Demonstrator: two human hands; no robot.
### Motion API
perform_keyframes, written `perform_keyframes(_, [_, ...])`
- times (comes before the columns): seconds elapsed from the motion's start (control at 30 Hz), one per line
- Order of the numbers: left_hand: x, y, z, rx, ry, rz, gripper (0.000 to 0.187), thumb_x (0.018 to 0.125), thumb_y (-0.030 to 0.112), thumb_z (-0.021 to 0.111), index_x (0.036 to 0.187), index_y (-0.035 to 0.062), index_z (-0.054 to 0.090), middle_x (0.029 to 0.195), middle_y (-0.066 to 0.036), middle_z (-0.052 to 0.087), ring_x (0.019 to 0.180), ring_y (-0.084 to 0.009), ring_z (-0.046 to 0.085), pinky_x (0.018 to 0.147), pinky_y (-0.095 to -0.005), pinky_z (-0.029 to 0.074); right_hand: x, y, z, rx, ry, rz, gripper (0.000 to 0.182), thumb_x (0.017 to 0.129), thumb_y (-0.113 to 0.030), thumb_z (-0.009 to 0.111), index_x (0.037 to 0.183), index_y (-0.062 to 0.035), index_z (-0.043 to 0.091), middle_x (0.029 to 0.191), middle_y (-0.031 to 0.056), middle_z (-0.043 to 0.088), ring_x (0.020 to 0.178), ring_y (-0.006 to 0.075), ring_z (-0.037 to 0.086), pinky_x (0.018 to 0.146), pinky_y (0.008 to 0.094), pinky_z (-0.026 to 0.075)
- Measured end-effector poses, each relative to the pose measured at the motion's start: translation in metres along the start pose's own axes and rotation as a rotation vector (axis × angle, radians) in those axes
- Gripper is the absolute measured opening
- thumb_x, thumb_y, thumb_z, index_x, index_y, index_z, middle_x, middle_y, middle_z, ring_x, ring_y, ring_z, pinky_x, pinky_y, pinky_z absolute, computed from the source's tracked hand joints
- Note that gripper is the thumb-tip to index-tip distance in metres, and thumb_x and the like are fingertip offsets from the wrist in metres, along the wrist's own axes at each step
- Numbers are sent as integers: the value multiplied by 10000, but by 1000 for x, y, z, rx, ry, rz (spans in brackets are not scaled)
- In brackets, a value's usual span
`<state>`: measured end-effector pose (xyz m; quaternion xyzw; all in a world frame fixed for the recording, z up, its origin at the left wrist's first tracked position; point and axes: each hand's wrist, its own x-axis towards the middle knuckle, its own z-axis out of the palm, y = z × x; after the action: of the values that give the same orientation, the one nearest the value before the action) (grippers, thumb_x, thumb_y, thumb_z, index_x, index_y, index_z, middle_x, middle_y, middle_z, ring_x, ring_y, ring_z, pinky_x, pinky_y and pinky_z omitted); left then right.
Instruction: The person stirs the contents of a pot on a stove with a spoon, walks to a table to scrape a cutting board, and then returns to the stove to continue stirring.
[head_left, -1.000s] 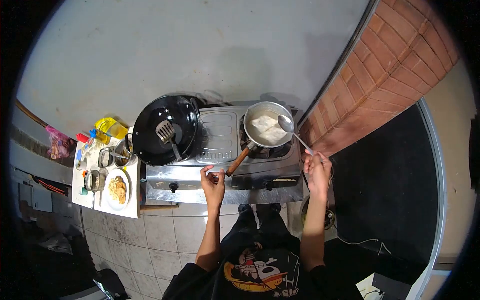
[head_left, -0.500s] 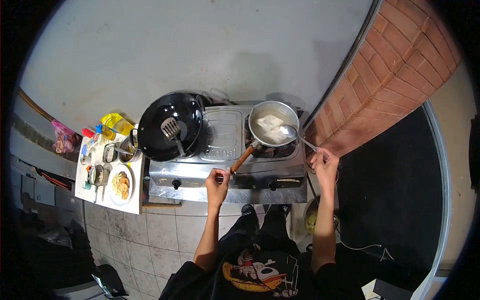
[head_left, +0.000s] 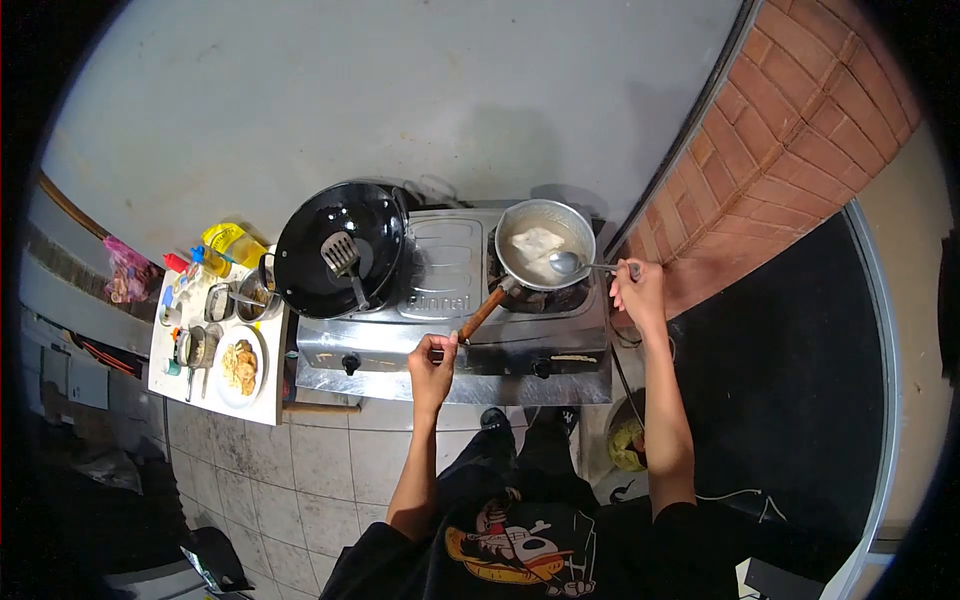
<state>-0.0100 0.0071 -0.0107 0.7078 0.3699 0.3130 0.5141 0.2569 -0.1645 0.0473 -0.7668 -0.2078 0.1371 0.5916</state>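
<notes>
A metal saucepan (head_left: 513, 273) stands on the right burner of the gas stove (head_left: 440, 255). In its cloudy liquid lies a pale white mass (head_left: 537, 243), whose kind I cannot make out. My left hand (head_left: 432, 365) pinches the end of the saucepan's wooden handle (head_left: 483, 314). My right hand (head_left: 638, 290), just right of the pan, is closed on the handle of a metal spoon (head_left: 565, 262). The spoon's bowl is inside the pan at the right of the white mass, its shaft crossing the rim.
On the left burner rests a black wok (head_left: 310, 245) with a slotted spatula (head_left: 341, 256) in it. A white table (head_left: 270, 400) at the left bears a plate of food (head_left: 240, 368), bowls and bottles. A brick pillar (head_left: 770, 160) rises on the right, beside a dark panel (head_left: 780, 390).
My right hand has moved up and slightly left, and the spoon now lies flatter, its bowl shifted a little left. My left hand stays on the saucepan handle.
</notes>
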Motion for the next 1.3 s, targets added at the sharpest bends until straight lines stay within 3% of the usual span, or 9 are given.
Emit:
perform_keyframes(0.07, [1, -6, 2, -3, 18, 62, 230, 857, 188, 650, 748, 3, 567, 623, 5, 548, 559, -44, 464, 506, -203, 387, 4, 3, 3, -38, 4, -12, 268, 900, -92, 496, 658, 15, 537, 506, 49, 547, 375, 89, 481, 349, 236, 360])
perform_keyframes(0.93, [14, -7, -6, -35, -37, -6, 292, 874, 226, 630, 698, 7, 552, 577, 25, 498, 527, -37, 419, 481, -195, 344, 8, -2, 3, -230, 12, -182, 249, 899, -94, 503, 690, 38, 533, 513, 65, 537, 436, 117, 516, 443, 286, 385])
perform_keyframes(1.1, [18, -7, -7, -46, -52, 7, 280, 868, 213, 640, 700, 3, 559, 590, 24, 508, 534, -35, 422, 482, -191, 345, 4, -10, 4, -307, 31, -225, 201, 880, -89, 515, 736, 45, 558, 553, 124, 550, 511, 226, 570, 520, 338, 417])
perform_keyframes(1.2, [16, 2, -9, 13, -68, -68, 257, 868, 196, 630, 707, 1, 584, 620, 6, 534, 590, -67, 456, 554, -226, 371, 6, -5, 6, -309, 33, -241, 181, 875, -97, 521, 773, 41, 578, 587, 147, 565, 546, 270, 585, 539, 348, 427])
perform_keyframes(1.3, [15, 2, -9, 3, -72, -43, 242, 863, 186, 635, 716, 0, 587, 627, 2, 540, 604, -69, 461, 566, -225, 375, 4, -14, 1, -333, 53, -265, 176, 871, -107, 532, 790, 39, 588, 601, 156, 568, 563, 278, 592, 548, 348, 435])
